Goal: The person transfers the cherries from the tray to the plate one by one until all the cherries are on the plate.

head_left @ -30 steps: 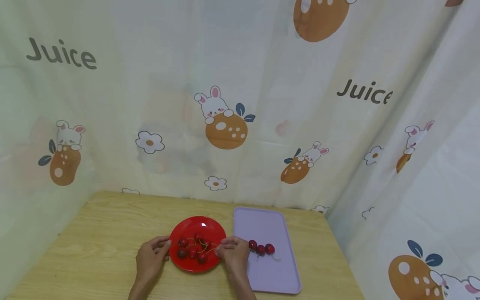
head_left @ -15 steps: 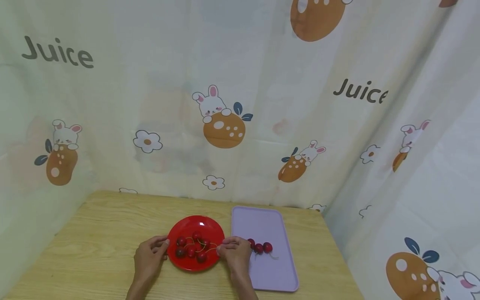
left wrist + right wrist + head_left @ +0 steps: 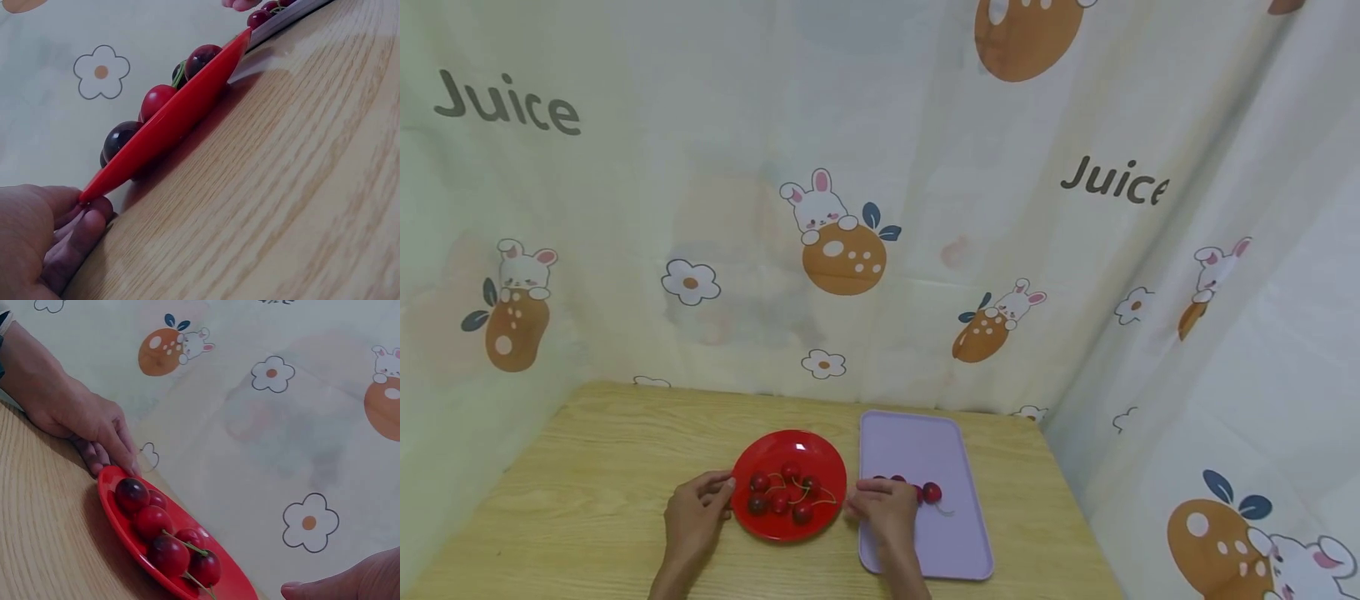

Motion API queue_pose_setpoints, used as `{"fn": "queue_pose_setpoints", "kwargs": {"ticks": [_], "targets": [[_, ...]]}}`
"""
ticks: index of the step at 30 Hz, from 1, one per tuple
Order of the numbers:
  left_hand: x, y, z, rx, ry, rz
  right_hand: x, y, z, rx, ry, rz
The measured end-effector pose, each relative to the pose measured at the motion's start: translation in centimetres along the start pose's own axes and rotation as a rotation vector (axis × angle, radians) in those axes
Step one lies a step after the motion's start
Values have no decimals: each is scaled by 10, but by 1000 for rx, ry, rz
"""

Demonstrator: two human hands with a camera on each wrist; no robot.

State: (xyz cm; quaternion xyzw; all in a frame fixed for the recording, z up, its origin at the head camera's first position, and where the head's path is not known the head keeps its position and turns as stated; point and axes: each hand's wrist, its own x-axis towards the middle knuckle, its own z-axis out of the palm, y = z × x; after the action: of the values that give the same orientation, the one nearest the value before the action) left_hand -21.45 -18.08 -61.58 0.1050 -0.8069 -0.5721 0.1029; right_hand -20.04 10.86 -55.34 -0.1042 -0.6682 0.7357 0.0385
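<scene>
A round red plate [image 3: 789, 533] rests on the table, bearing several dark red cherries [image 3: 780, 501] with green stems. My left hand [image 3: 692, 515] pinches its left rim, thumb on top and fingers below, as the left wrist view shows. Just off the plate's right rim, my right hand [image 3: 883, 512] hangs over the left edge of a lilac tray [image 3: 910, 446], with nothing seen in its fingers. Several more cherries [image 3: 932, 492] lie on that tray, partly hidden behind the right hand. In the right wrist view only the right thumb [image 3: 334, 586] and part of the hand show.
The pale wood table [image 3: 625, 442] carries the plate and tray side by side. A curtain [image 3: 737, 208] printed with rabbits, oranges and flowers hangs behind the table and along both sides.
My right hand has let go of the plate's right rim and moved a little right, over the tray's edge. My left hand keeps its hold; the head view has shifted slightly.
</scene>
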Motion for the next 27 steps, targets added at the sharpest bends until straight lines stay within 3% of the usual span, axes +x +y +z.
{"fn": "queue_pose_setpoints", "kwargs": {"ticks": [6,10,14,19,23,27], "targets": [[-1,-1,1,9,-7,0,-4,-10,-18,30,-8,-24],[0,-2,1,11,0,13,-1,-13,-32,3,-28,-100],[2,-2,0,14,1,13,6,-12,-46,-15,18,-158],[3,-2,1,15,-9,0,12,-18,-62,-66,132,-135],[1,-1,1,17,-12,5,17,-20,-77,-98,198,-172],[0,-1,-1,7,-14,12,19,-21,-92,-126,221,-213]]}}
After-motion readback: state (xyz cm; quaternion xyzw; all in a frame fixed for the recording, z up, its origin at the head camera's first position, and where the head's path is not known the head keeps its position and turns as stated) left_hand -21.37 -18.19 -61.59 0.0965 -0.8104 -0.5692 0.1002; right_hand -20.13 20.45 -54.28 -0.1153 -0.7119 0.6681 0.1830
